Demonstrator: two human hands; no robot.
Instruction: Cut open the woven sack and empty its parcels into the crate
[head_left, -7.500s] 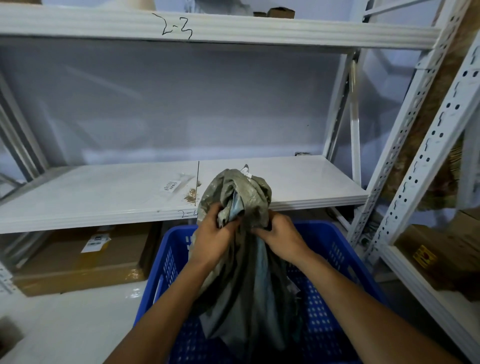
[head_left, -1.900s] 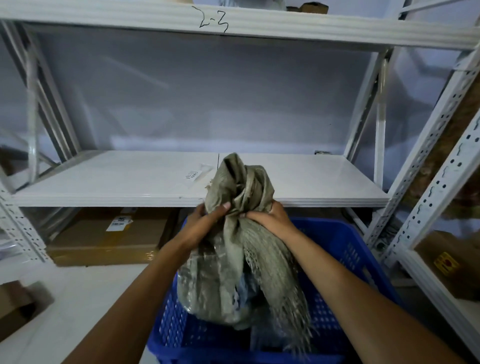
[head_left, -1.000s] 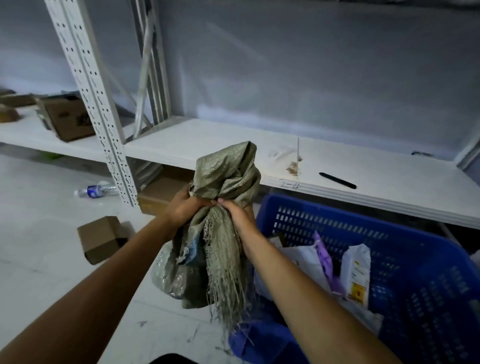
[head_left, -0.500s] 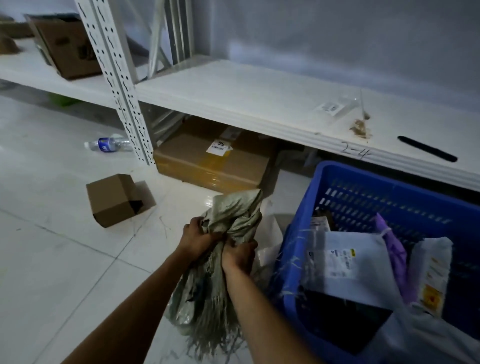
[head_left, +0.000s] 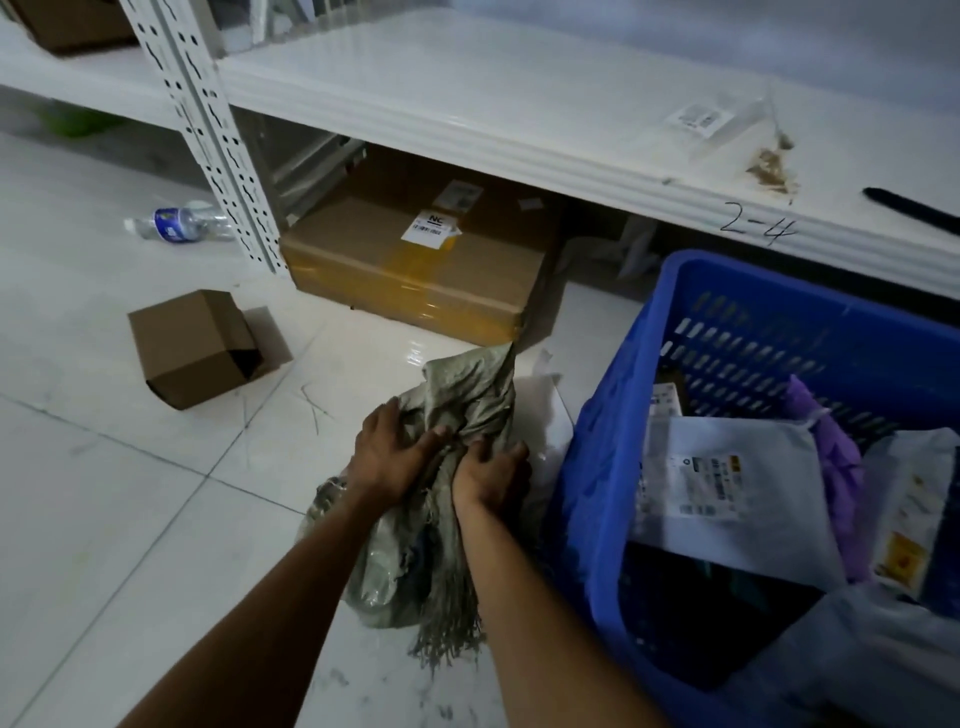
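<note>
Hands both clenched on one thing: your left hand and right hand grip the crumpled grey-green woven sack, bunched over the white tiled floor just left of the blue perforated plastic crate. White and purple bagged parcels lie inside the crate.

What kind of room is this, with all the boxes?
Probably a parcel storeroom or sorting depot: white metal shelving hand-marked "2-4", a taped, labelled carton beneath it, and a blue crate holding labelled mailer parcels.
</note>
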